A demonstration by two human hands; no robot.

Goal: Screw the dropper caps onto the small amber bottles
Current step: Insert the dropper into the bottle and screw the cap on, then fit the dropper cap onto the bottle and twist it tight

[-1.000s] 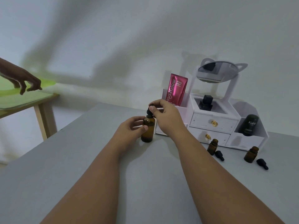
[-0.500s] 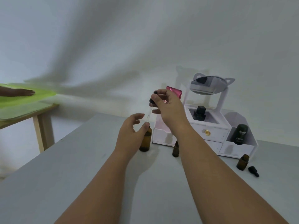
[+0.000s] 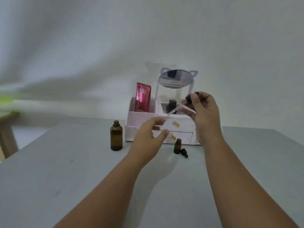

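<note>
A tall amber bottle (image 3: 116, 136) stands uncapped on the grey table (image 3: 65, 170), left of my hands. My right hand (image 3: 202, 112) is raised in front of the organizer and pinches a black dropper cap (image 3: 189, 99); its glass pipette (image 3: 176, 109) slants down to the left. My left hand (image 3: 148, 139) hovers open, holding nothing, between the tall bottle and a small amber bottle (image 3: 177, 146). That small bottle is open, and a loose black dropper cap (image 3: 184, 152) lies against its right side.
A white cosmetic organizer (image 3: 143, 127) with two gold-knobbed drawers, a cat-ear mirror (image 3: 176, 78) and a pink tube (image 3: 142, 97) stands at the table's back. A wooden table (image 3: 6, 129) with a green top sits at the far left.
My left hand let go of the tall bottle and moved right. My right hand carried the dropper cap, pulled out of that bottle, to the right. The camera view shifted.
</note>
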